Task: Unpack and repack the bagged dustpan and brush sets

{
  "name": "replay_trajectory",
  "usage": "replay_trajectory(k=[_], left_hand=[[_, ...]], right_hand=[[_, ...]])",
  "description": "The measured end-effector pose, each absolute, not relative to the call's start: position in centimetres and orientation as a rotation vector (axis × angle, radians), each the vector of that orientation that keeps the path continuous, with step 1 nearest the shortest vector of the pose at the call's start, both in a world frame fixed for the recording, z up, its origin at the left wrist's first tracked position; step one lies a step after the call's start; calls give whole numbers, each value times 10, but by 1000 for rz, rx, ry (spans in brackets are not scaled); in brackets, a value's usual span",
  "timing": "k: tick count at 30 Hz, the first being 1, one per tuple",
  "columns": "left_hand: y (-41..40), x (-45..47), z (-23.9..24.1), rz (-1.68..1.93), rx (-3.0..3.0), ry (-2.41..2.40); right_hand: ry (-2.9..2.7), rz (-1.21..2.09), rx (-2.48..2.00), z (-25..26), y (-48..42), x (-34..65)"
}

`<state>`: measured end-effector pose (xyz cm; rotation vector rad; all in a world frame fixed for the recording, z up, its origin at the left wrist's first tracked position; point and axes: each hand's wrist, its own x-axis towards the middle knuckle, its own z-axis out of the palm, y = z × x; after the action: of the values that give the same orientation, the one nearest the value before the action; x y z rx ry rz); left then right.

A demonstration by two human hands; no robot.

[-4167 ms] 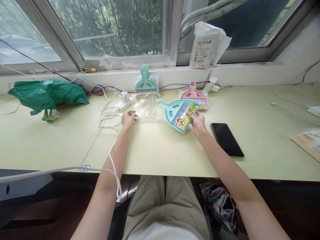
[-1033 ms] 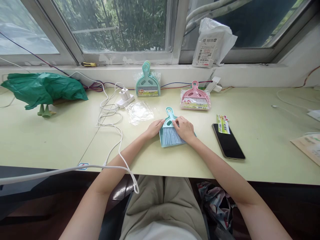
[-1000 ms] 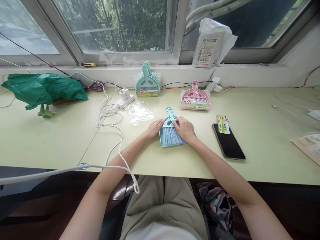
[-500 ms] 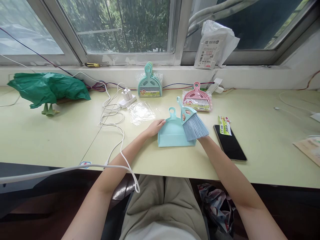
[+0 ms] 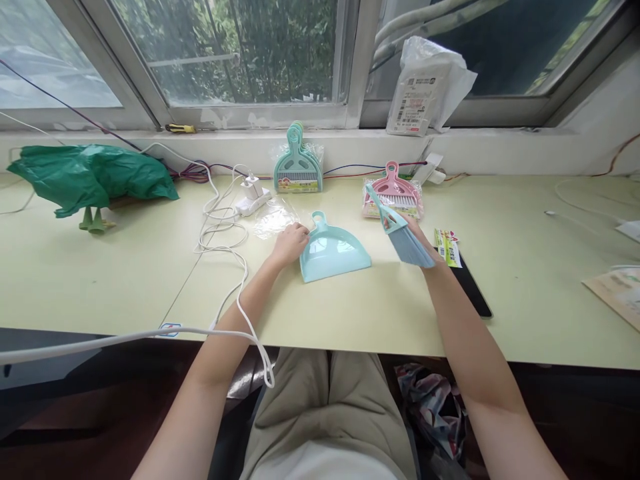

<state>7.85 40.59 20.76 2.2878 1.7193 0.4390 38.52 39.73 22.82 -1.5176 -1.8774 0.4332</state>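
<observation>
A light-blue dustpan (image 5: 333, 257) rests on the pale table, its handle pointing toward the window. My left hand (image 5: 291, 245) is closed on the pan's left edge, near the base of the handle. Held above the table to the right is a matching hand brush (image 5: 409, 244) with blue bristles, tilted, its handle up to the left. My right hand (image 5: 423, 235) grips it from behind, so most of the fingers are hidden. Brush and dustpan are apart.
Packaged green sets (image 5: 299, 167) lean at the back wall; a pink packaged set (image 5: 393, 193) lies behind the brush. Clear plastic wrap (image 5: 274, 219), a charger block (image 5: 254, 200) and a white cable (image 5: 245, 263) are left. A phone (image 5: 470, 290) under a label card (image 5: 447, 248) lies right.
The brush has come off the dustpan and moved right in my right hand. My left hand has shifted the dustpan left and turned it slightly.
</observation>
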Motion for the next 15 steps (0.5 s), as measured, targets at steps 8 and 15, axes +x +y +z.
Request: replay_trajectory(k=[8, 15], left_hand=[[409, 72, 206, 500, 2240, 1794], [406, 75, 206, 600, 2255, 1840]], right_hand=[[-2123, 68, -1963, 214, 389, 387], [-2148, -65, -2043, 208, 389, 377]])
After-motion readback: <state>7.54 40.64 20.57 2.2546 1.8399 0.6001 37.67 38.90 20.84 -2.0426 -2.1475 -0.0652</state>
